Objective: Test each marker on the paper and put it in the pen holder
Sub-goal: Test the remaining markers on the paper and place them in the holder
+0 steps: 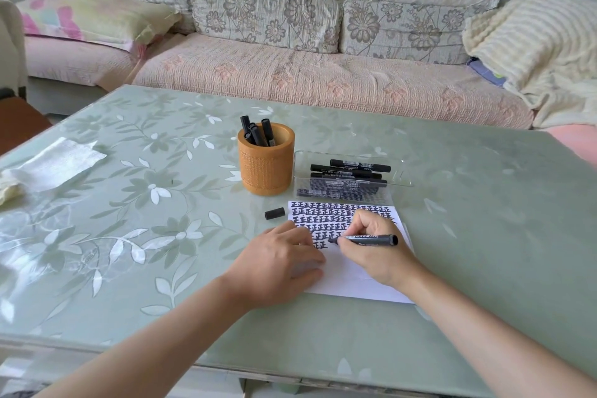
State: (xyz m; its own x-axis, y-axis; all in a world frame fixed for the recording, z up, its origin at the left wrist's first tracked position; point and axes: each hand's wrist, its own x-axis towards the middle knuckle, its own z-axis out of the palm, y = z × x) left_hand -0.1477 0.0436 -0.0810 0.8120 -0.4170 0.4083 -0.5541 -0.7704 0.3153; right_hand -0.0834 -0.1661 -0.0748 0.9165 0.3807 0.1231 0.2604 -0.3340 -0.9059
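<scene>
My right hand grips an uncapped black marker, its tip touching the white paper below rows of black marks. My left hand lies flat, fingers pressing the paper's left edge. The marker's black cap lies on the table left of the paper. An orange-brown pen holder stands behind it with several black markers upright inside. A clear plastic tray right of the holder contains several more black markers lying flat.
The table has a green floral glass top. A crumpled white tissue lies at its far left. A sofa with cushions runs behind the table, and a cream blanket lies at the right.
</scene>
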